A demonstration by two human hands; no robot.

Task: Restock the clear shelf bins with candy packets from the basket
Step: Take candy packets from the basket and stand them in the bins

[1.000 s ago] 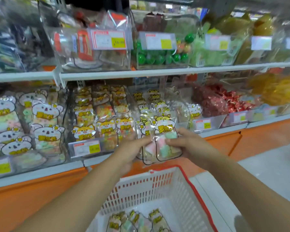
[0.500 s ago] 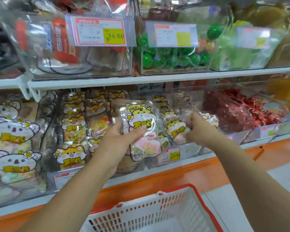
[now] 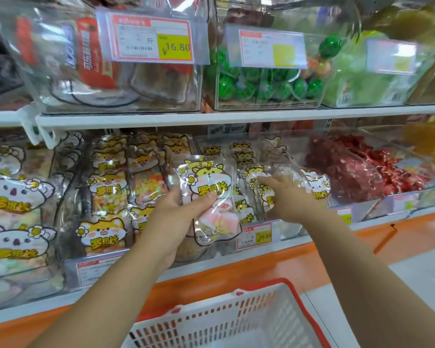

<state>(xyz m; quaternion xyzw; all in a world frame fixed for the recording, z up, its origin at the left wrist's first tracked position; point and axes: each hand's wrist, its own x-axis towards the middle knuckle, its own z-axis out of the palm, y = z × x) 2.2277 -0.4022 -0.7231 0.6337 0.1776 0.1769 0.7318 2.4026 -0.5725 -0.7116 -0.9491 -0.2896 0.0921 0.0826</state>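
A candy packet is being gripped upright by the left hand at frame centre. The clear bin is lying just to its right, where the right hand is being reached among stocked packets; its grasp cannot be told. Open room is being left above the bin's front edge.
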